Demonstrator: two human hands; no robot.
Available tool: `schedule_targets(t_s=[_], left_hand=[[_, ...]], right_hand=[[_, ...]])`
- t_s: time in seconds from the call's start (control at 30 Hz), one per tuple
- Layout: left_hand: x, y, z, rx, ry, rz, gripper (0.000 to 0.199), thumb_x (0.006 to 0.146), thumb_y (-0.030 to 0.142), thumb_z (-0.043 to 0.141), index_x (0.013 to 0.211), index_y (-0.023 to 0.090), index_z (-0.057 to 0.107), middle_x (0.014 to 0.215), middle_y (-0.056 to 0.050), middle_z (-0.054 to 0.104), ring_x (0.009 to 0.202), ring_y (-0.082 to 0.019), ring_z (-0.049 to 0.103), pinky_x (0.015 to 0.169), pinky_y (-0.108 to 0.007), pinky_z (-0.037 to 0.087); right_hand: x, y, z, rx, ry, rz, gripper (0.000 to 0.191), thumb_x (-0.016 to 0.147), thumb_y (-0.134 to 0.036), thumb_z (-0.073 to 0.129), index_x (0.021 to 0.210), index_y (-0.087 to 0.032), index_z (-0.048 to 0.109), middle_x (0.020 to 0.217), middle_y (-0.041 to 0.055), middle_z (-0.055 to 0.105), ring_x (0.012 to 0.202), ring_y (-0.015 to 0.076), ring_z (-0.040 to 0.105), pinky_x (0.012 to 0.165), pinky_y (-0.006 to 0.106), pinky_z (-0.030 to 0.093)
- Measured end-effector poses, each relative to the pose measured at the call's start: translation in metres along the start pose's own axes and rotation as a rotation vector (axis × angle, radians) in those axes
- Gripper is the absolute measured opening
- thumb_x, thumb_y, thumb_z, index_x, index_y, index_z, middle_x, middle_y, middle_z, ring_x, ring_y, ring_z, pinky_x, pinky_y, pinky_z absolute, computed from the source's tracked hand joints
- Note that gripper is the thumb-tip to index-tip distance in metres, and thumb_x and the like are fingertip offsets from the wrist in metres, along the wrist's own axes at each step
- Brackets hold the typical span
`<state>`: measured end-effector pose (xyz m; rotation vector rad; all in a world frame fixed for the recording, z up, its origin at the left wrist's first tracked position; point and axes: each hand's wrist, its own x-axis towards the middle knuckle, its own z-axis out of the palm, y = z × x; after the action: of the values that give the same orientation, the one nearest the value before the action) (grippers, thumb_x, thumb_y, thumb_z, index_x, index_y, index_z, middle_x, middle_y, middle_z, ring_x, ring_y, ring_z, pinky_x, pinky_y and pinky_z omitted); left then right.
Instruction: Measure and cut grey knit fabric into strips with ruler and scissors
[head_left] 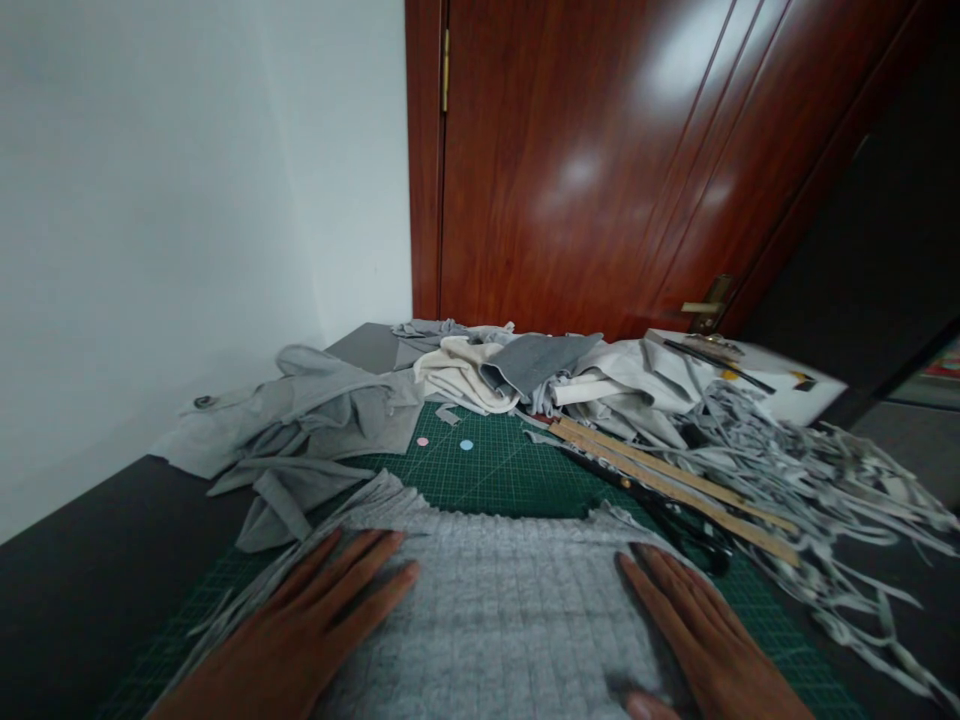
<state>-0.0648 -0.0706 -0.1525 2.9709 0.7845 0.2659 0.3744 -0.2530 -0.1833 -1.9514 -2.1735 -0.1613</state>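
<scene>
A light grey ribbed fabric piece lies spread on a green cutting mat, its far edge uneven and slightly curled. My left hand rests flat on its left side, fingers stretched out and apart. On the right side of the fabric, my right hand lies flat too, fingers extended forward and the thumb toward the middle. Neither hand grips anything. The near part of the fabric runs out of view at the bottom.
Grey cloth is heaped at left, with folded cream fabric at the back. Wooden rulers and black-handled scissors lie at right beside tangled fabric strips. A white box stands behind, near a red-brown door.
</scene>
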Motion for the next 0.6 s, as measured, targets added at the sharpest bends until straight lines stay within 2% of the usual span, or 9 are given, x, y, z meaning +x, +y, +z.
schedule_targets(t_s=[0.13,0.23,0.3,0.33,0.4,0.43,0.5,0.6], left_hand=[[0.008,0.023,-0.002,-0.041,0.093,-0.020,0.088,0.088,0.070,0.062,0.164,0.040,0.030,0.173,0.000,0.027,0.156,-0.036,0.032,0.128,-0.054,0.027],[0.021,0.040,-0.016,-0.048,0.071,-0.023,0.083,0.085,0.056,0.071,0.160,0.037,0.040,0.171,-0.001,0.033,0.154,-0.035,0.038,0.125,-0.053,0.035],[0.036,0.051,-0.030,-0.059,0.018,0.002,0.076,0.081,0.041,0.077,0.152,0.036,0.051,0.167,-0.002,0.042,0.149,-0.034,0.046,0.122,-0.050,0.041],[0.045,0.058,-0.037,-0.067,-0.009,0.026,0.065,0.082,0.034,0.075,0.145,0.035,0.059,0.164,-0.002,0.047,0.146,-0.033,0.050,0.120,-0.049,0.044],[0.066,0.072,-0.049,-0.079,0.024,0.018,0.038,0.087,0.026,0.067,0.125,0.031,0.071,0.155,-0.001,0.058,0.141,-0.029,0.056,0.120,-0.047,0.045],[0.077,0.079,-0.052,-0.086,0.025,0.031,0.037,0.090,0.021,0.061,0.124,0.029,0.072,0.152,-0.002,0.062,0.140,-0.027,0.058,0.120,-0.044,0.046],[0.096,0.089,-0.052,-0.094,0.022,0.056,0.044,0.094,0.019,0.055,0.136,0.025,0.066,0.154,-0.006,0.059,0.143,-0.025,0.054,0.122,-0.045,0.042],[0.110,0.085,-0.036,-0.064,0.024,0.038,0.067,0.098,0.041,0.060,0.160,0.023,0.042,0.171,-0.012,0.029,0.158,-0.036,0.028,0.127,-0.062,0.027]], right_hand=[[0.001,-0.007,0.001,-0.008,-0.011,-0.072,0.098,0.096,-0.058,0.066,0.167,-0.030,0.005,0.171,0.0151,0.019,0.150,0.0493,0.036,0.110,0.070,0.049],[0.001,-0.008,-0.002,-0.008,-0.006,-0.102,0.094,0.098,-0.053,0.065,0.168,-0.031,0.005,0.171,0.0146,0.018,0.150,0.0471,0.037,0.111,0.066,0.051],[0.006,-0.011,-0.009,0.005,-0.009,-0.141,0.093,0.096,-0.054,0.069,0.169,-0.030,0.015,0.171,0.0140,0.021,0.150,0.0475,0.038,0.112,0.065,0.050],[0.011,-0.015,-0.014,0.011,-0.010,-0.161,0.091,0.094,-0.056,0.071,0.168,-0.029,0.024,0.171,0.0144,0.024,0.150,0.0485,0.037,0.113,0.066,0.049],[0.026,-0.029,-0.029,0.021,0.004,-0.181,0.081,0.092,-0.057,0.073,0.161,-0.025,0.045,0.170,0.0165,0.030,0.150,0.0509,0.035,0.115,0.070,0.045],[0.035,-0.037,-0.036,0.031,0.002,-0.182,0.075,0.093,-0.054,0.073,0.157,-0.021,0.052,0.169,0.0185,0.033,0.150,0.0501,0.036,0.116,0.069,0.044],[0.056,-0.054,-0.050,0.072,-0.016,-0.154,0.066,0.098,-0.047,0.068,0.156,-0.018,0.052,0.168,0.0201,0.036,0.152,0.0455,0.037,0.119,0.065,0.042],[0.080,-0.063,-0.058,0.134,-0.108,-0.133,0.076,0.102,-0.056,0.059,0.163,-0.017,0.038,0.173,0.0192,0.024,0.159,0.0415,0.022,0.125,0.066,0.028]])
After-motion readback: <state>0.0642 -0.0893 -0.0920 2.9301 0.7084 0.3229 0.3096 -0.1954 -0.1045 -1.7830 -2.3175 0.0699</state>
